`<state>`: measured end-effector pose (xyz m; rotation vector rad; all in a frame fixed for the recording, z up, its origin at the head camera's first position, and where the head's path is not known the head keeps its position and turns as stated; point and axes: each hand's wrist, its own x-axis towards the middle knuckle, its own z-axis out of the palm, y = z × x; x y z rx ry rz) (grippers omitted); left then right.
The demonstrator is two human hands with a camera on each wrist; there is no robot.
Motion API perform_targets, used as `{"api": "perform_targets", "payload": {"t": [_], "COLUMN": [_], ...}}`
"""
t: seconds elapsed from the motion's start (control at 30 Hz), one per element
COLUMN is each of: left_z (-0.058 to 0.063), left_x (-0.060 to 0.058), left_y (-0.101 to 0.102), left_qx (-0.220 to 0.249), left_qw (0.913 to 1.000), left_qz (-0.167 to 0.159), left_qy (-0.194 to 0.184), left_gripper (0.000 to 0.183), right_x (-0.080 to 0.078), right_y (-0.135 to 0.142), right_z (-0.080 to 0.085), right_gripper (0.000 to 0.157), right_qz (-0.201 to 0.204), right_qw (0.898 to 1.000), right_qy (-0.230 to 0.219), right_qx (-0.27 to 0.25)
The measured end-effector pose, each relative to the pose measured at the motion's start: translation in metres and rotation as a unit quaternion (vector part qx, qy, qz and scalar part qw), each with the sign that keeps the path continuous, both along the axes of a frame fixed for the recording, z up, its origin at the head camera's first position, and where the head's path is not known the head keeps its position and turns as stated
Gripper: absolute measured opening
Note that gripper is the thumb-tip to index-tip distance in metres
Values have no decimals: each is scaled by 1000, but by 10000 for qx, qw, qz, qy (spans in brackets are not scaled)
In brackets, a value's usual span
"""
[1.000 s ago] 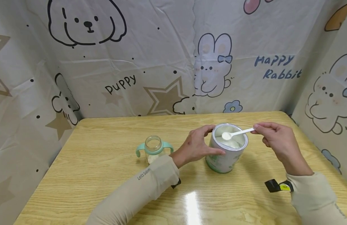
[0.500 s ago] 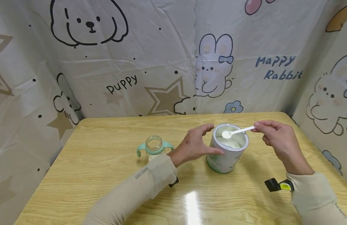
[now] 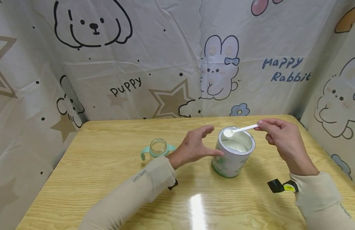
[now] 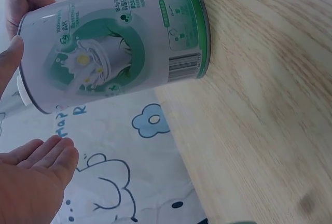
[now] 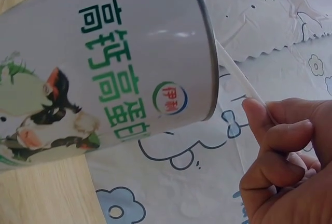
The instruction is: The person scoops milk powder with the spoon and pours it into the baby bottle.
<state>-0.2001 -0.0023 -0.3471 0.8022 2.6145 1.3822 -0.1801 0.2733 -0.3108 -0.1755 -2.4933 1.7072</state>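
Note:
A white and green milk powder can point(image 3: 230, 164) stands uncovered on the table, with pale powder inside. My right hand point(image 3: 284, 140) pinches the handle end of a white scoop point(image 3: 243, 128). The scoop's bowl, heaped with powder, hovers over the can's left rim. To the can's left is my left hand point(image 3: 193, 145), thumb and fingers spread wide around a gap. Its thumb reaches toward the can's side; whether it touches I cannot tell. Behind the left wrist, a clear baby bottle point(image 3: 158, 147) with mint green handles stands without a lid, its lower part hidden by the sleeve.
The wooden table point(image 3: 108, 179) ends at a back edge against a printed cloth curtain point(image 3: 166, 64), which also hangs along both sides. The left sleeve point(image 3: 143, 188) crosses in front of the bottle.
The left hand has drawn away from the can toward the left, its fingers parting from the rim. The right hand has lifted the scoop slightly and shifted it left.

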Motion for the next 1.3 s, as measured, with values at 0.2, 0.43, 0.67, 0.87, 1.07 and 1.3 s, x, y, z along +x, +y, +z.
{"api": "perform_targets", "payload": {"t": [0.2, 0.43, 0.67, 0.87, 1.07, 1.3], "left_z": [0, 3, 5, 6, 7, 9], "left_x": [-2, -1, -2, -2, -3, -2], "left_y": [-8, -17, -25, -33, -39, -46], "left_qx": [96, 183, 214, 246, 281, 256], "left_qw": [9998, 9993, 9989, 9987, 9991, 9989], "left_qz": [44, 122, 180, 236, 228, 310], "left_qy": [-141, -312, -378, -371, -239, -260], "left_gripper": [91, 91, 89, 87, 87, 86], "right_x": [0, -2, -2, -3, -4, -6], "right_y": [-4, -9, -17, -27, -36, -44], "right_z": [3, 5, 7, 8, 9, 10], "right_gripper": [13, 11, 4, 15, 16, 18], "right_qz": [-6, 16, 155, 176, 193, 221], "right_qw": [9995, 9979, 9918, 9920, 9930, 9928], "right_qy": [62, 69, 252, 254, 295, 407], "right_qx": [-310, -640, -1245, -1221, -1132, -1106]}}
